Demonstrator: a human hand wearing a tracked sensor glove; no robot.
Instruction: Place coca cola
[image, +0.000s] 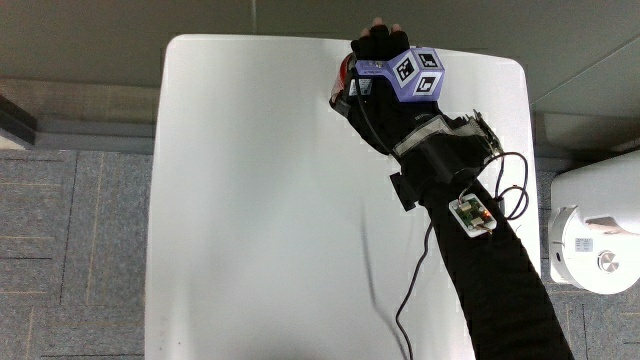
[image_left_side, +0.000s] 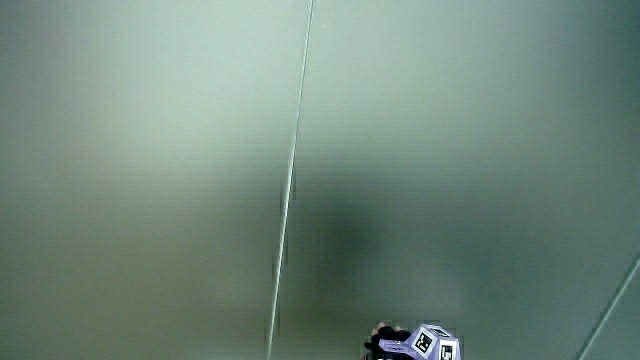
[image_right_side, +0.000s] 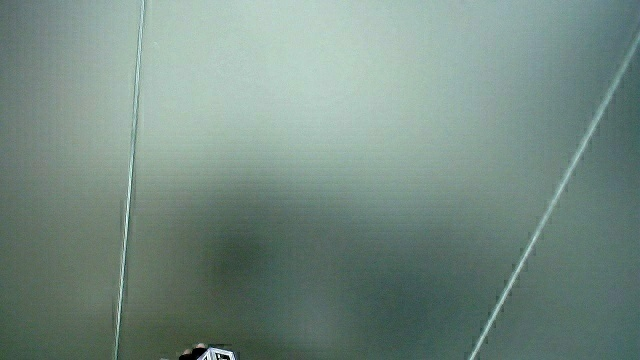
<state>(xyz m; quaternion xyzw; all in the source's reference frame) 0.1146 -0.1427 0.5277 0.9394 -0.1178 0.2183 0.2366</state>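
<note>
In the main view a red coca cola can (image: 343, 82) sits near the table's edge farthest from the person, mostly hidden under the hand (image: 378, 62). The gloved fingers curl around the can. The patterned cube (image: 412, 76) rides on the back of the hand, and the forearm (image: 480, 250) reaches across the white table (image: 250, 200) from the person's side. Both side views show only a pale wall, with the cube (image_left_side: 430, 343) peeking in at the lower rim, also the cube (image_right_side: 212, 353).
A white round device (image: 595, 235) stands on the floor beside the table. A small circuit board (image: 474, 213) and a black cable (image: 420, 270) hang on the forearm. Grey carpet surrounds the table.
</note>
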